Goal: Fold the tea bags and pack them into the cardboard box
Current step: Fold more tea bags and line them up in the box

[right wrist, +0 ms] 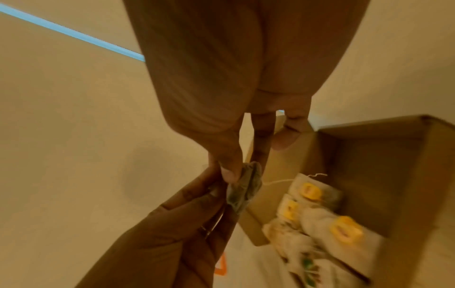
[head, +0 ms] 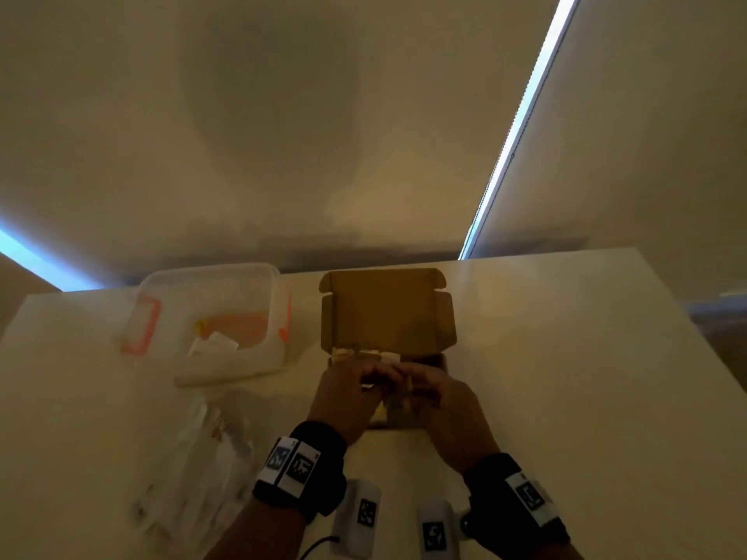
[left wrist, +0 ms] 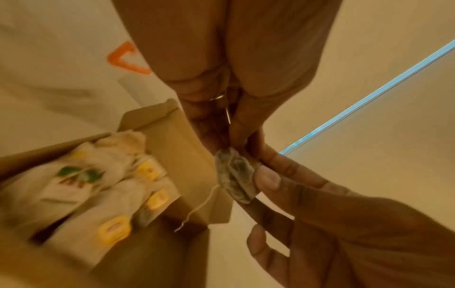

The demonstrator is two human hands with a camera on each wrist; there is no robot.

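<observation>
While both my hands meet above the near edge of the cardboard box (head: 388, 313), the white table (head: 566, 357) lies bare to my right as far as its far edge and right corner. My left hand (head: 343, 402) and my right hand (head: 448, 414) both pinch the same tea bag (left wrist: 235, 175) between thumb and fingertips, holding it in the air just over the box's near wall. It is a small, flattened pouch of thin, greyish, crinkled paper with dark leaf showing through, folded over on itself, and a pale string (left wrist: 199, 208) dangles loose from it toward the box.

Brown and matte, the box has its lid standing upright at the back, the side flaps rounded. Inside it, packed tea bags (left wrist: 103, 187) lie close together in pale, soft-looking paper, several with yellow tags (left wrist: 114, 230), and one with a green leaf print.

To my left stands a clear plastic container (head: 210, 329) with orange clips, just beside the box. Nearer me on the left lies a blurred heap of pale loose tea bags (head: 198, 470). Two small white devices (head: 357, 515) with black markers sit on the table between my wrists.
</observation>
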